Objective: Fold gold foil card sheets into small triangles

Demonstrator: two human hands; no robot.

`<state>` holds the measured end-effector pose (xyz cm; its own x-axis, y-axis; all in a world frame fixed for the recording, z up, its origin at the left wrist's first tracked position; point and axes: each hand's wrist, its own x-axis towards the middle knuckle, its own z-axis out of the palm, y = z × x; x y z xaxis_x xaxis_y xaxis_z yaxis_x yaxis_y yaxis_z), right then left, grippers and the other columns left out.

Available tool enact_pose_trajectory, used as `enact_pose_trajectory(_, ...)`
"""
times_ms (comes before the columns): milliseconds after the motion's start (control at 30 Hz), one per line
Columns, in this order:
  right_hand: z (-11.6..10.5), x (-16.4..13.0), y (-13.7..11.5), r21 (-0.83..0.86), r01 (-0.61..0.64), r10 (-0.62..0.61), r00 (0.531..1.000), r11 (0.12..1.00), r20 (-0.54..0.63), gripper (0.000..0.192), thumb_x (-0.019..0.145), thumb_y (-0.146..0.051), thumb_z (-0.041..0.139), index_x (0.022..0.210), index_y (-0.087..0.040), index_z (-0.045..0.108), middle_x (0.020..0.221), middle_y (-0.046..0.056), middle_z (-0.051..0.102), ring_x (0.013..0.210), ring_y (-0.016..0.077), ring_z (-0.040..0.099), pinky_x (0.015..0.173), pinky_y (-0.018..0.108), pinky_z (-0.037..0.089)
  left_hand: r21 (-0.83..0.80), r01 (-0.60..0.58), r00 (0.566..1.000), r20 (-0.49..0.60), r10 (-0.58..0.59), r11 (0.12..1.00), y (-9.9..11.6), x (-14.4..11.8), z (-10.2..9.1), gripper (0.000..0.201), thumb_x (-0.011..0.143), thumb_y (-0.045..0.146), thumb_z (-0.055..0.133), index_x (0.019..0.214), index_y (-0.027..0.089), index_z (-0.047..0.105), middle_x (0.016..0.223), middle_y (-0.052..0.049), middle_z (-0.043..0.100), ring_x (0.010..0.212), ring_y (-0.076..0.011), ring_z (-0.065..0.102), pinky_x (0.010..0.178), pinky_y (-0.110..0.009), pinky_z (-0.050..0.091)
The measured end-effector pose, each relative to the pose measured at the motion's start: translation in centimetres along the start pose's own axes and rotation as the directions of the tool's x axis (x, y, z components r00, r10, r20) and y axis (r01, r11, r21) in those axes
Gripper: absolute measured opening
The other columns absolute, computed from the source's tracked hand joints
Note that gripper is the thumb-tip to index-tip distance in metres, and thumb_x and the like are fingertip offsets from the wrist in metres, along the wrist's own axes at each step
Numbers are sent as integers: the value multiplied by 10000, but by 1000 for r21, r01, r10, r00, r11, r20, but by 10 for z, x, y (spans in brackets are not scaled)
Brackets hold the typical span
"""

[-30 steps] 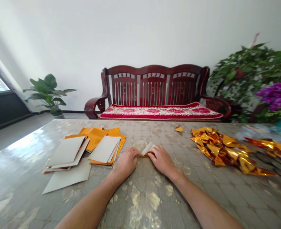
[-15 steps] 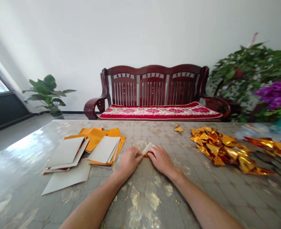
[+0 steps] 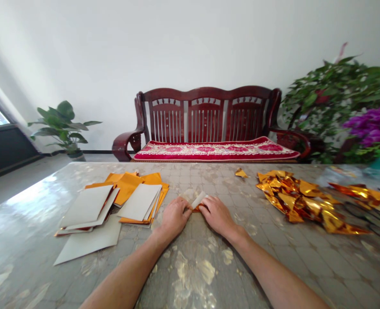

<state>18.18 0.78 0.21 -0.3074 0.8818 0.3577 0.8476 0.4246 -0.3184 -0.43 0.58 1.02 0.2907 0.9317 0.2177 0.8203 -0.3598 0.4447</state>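
Two hands pinch a small folded paper at the middle of a table

Just below the centre of the frame, a small folded paper, pale on top with orange-gold showing beneath, sits between two bare hands over a patterned table. The left hand has thumb and fingers drawn close on the paper's left end; the right hand pinches the right end, its fingers hiding part of it. Whether the paper rests on the tabletop is hard to tell.

The step looks like setting a fold. To do it well, both pinches should be equally firm, the edges lined up before pressing, and the crease run outward from the middle against the table, lightly enough not to tear the paper or scuff its shiny side.

At the left of the frame, apart from the left hand, lie pale sheets and orange sheets. At the right, well apart from the right hand, is a heap of gold pieces.
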Motion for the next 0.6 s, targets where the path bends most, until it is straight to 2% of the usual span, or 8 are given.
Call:
enact_pose_trajectory(200,0,-1,0,69,-24,26,999,997,-23,95,906,-202,548,820,-218,587,885,19,635,881,179,561,765,286,403,16,-18,1000,-12,18,1000,5,-3,-3,112,867,216,558,820,216,660,911,-20,655,927,-171,599,814,-241,421)
enact_pose_trajectory(433,-1,0,0,70,-48,49,999,996,-15,121,878,-190,585,760,-213,574,843,10,619,849,168,548,734,274,384,24,-18,1000,20,18,1000,8,-6,-7,93,833,195,581,833,220,670,923,-16,654,941,-169,594,860,-251,419)
enact_pose_trajectory(600,0,0,1,40,-34,34,999,999,-2,120,883,-202,587,763,-215,580,860,14,628,859,171,552,742,279,384,32,-24,1000,-1,24,999,10,-7,-6,139,876,241,558,780,213,655,886,-16,646,906,-163,598,826,-246,416)
